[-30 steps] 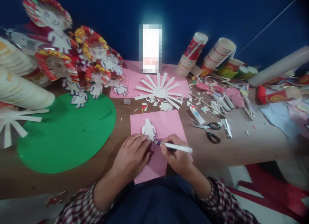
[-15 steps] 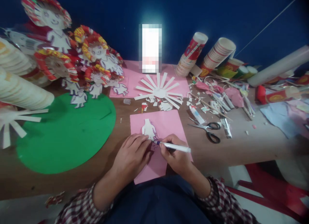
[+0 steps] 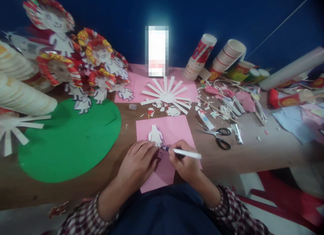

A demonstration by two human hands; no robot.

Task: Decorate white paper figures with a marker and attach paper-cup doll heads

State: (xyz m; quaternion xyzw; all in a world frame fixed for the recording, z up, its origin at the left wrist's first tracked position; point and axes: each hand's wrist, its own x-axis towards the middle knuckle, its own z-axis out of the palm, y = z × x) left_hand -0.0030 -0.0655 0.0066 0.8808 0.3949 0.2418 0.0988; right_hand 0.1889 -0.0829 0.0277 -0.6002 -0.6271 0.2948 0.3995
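My left hand (image 3: pixel 139 159) lies palm down on a sheet of pink paper (image 3: pixel 177 124), its fingers stretched out. Its fingertips press the lower edge of a white paper figure cutout (image 3: pixel 155 135) with purple outline marks. In my right hand (image 3: pixel 186 162) is a white marker pen (image 3: pixel 186 153), pinched between thumb and fingers. The purple tip touches the paper figure's lower right edge, or the pink sheet right beside it; I cannot tell which. Some purple scribbles show on the pink sheet below the figure.
Black-handled scissors (image 3: pixel 219 135) and a glue tube (image 3: pixel 206 120) lie to the right among paper scraps. Beyond the sheet is a white fringed paper cup (image 3: pixel 167 97). A green disc (image 3: pixel 73 144) sits left, below several paper dolls (image 3: pixel 56 24). A blurred bright screen (image 3: pixel 158 49) stands behind.
The marker tip has shifted slightly right and up along the figure's lower edge, with my right hand moving a little. My left hand has stayed put.
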